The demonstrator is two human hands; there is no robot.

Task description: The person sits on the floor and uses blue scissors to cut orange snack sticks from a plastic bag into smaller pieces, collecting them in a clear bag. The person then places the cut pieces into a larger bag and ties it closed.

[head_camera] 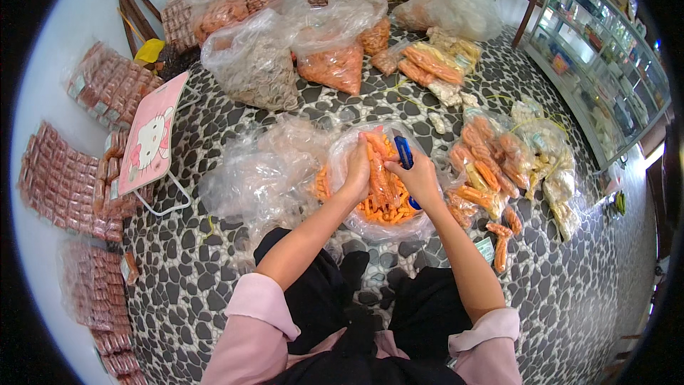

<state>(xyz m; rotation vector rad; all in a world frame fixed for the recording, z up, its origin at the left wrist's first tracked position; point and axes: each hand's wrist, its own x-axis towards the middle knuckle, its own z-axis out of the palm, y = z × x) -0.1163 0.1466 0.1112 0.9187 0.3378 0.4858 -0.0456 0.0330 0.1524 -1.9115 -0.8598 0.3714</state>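
My left hand (359, 168) grips a clear plastic packet of orange snacks (380, 179) along its left side. In my right hand (419, 177) is a blue utility knife (403, 153), held upright, with the fingers of that hand also against the packet's right side. Both hands are above a large open clear plastic bag (350, 224) that holds loose orange snack sticks (382, 215). A round blue thing (414, 203) shows beside my right wrist, partly hidden. The packet hides much of the bag's middle.
Crumpled clear plastic bags (251, 171) lie to the left. Snack packets (483, 158) are heaped at the right. Big filled bags (256, 64) stand ahead. A pink folding table (152, 133) leans on its side near stacked packs (67, 182). A glass display case (598, 59) stands far right.
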